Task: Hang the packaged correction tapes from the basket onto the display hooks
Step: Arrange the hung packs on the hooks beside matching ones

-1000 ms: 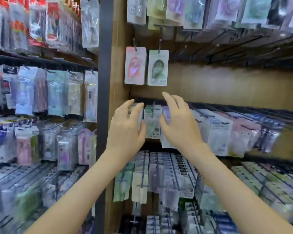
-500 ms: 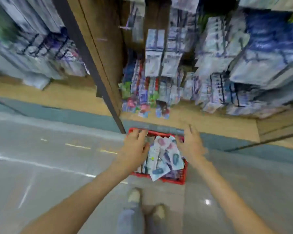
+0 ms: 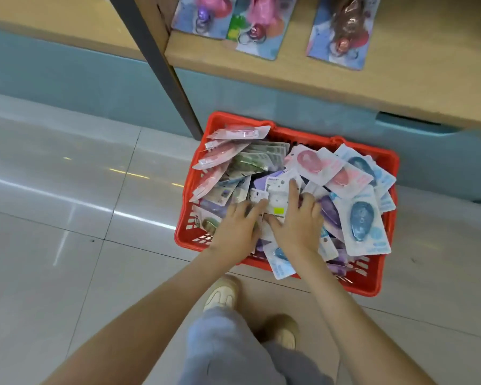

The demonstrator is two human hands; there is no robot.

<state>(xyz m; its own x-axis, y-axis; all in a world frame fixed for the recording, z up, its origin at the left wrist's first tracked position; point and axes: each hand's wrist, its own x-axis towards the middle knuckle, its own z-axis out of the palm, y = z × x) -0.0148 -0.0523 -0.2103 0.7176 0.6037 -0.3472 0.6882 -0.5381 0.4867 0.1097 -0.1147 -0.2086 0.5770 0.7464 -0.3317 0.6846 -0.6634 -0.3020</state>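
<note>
On the tiled floor (image 3: 67, 190), a red basket (image 3: 383, 159) stands brim-full of packaged correction tapes (image 3: 361, 220): pink ones at the basket's far left and far middle, green-grey ones between them, blue ones along its right side, purple ones showing through near its centre. Both hands are down in the basket's near half. The right hand (image 3: 299, 229) lies flat on a white card (image 3: 279, 194) at the basket's centre, its grip open, fingers spread and the forefinger straight along the card. The left hand (image 3: 235, 227) reaches the card's edge on the basket's left side; its fingertips are blurred, so whether its grip is closed on anything I cannot tell. The card shows its printed back (a barcode (image 3: 268, 187) toward the basket's far side, a yellow sticker (image 3: 278, 210) toward its near side), and the small print is too fine to read. Lettering runs round the blue packs, possibly a brand name, but it is illegible. Beyond the basket a wooden shelf (image 3: 372, 87) carries carded trinkets (image 3: 254, 23). Nearer than the basket are a cream shoe (image 3: 221, 294) and a grey trouser leg (image 3: 228, 345).
</note>
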